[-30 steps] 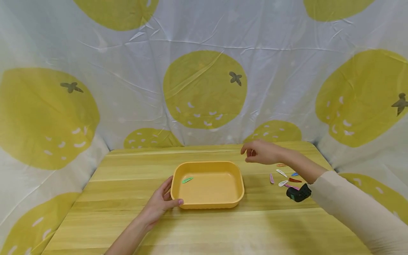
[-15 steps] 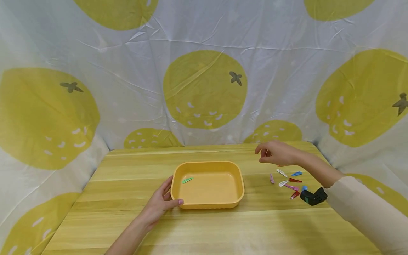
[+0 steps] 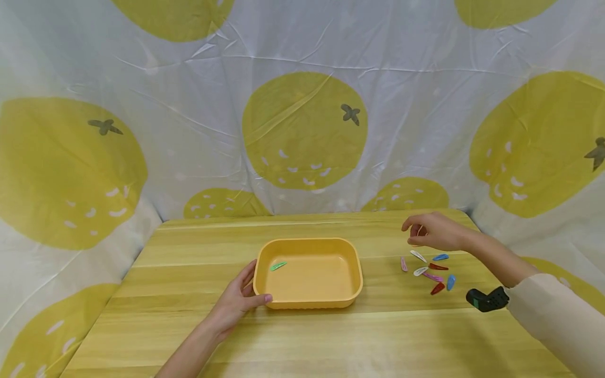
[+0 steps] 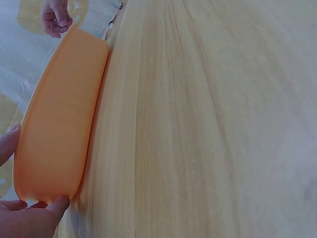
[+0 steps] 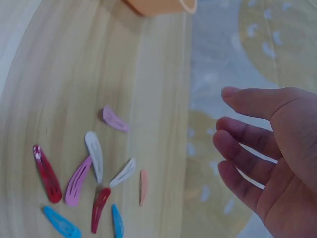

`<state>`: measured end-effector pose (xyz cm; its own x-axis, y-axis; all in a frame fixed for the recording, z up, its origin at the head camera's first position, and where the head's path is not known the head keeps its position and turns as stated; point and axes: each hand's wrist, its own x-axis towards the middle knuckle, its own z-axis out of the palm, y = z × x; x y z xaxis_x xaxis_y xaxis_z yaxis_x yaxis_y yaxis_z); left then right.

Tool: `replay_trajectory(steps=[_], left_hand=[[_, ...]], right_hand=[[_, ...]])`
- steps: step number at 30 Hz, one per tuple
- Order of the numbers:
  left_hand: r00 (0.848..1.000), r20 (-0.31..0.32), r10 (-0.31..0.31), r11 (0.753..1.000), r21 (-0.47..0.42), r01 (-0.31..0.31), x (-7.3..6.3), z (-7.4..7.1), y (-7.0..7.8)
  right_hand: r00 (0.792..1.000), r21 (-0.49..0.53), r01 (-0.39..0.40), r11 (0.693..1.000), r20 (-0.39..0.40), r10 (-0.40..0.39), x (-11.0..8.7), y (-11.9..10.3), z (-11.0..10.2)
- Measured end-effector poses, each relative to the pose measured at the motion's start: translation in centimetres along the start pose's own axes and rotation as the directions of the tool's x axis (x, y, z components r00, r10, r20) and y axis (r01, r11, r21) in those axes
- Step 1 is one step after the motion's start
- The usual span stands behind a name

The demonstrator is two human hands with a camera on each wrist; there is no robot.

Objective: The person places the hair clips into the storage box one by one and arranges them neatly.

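My left hand (image 3: 236, 299) grips the left end of a yellow plastic tray (image 3: 307, 304), thumb on the near corner and fingers along the left side. Inside the tray lies one green snap hair clip (image 3: 278, 266). To the right, my right hand (image 3: 437, 231) hovers over the far side of several loose hair clips, its fingers loosely bent around nothing. Among them are a pink clip (image 3: 404, 264), a white clip (image 3: 420, 271), a red clip (image 3: 437, 288) and a blue clip (image 3: 451, 282). An orange clip (image 5: 143, 187) shows in the right wrist view.
The wooden table (image 3: 302, 341) carries the tray and clips. A white cloth with large yellow fruit prints (image 3: 304, 131) hangs behind it and along both sides. A black wrist device (image 3: 487, 300) sits at the right sleeve.
My right hand has moved rightward, away from the tray and over the clips, holding nothing. More clips now show beneath the arm. The left hand and the tray have stayed put.
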<state>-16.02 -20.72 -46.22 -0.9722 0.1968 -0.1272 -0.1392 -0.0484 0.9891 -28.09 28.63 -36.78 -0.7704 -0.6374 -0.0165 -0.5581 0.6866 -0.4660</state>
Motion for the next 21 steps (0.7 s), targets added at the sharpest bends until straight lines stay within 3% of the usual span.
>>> replay_trajectory(steps=[12, 21], left_hand=[[1.0, 0.001, 0.0, 1.0, -0.014, 0.0, 0.1, 0.0, -0.2], [1.0, 0.002, -0.001, 1.0, -0.02, 0.001, 0.2, 0.0, -0.2]], right_hand=[[0.995, 0.01, -0.089, 0.996, -0.05, 0.09, -2.6, 3.5, 0.5], [0.988, 0.05, -0.146, 0.988, -0.043, 0.149, -4.6, 6.3, 1.2]])
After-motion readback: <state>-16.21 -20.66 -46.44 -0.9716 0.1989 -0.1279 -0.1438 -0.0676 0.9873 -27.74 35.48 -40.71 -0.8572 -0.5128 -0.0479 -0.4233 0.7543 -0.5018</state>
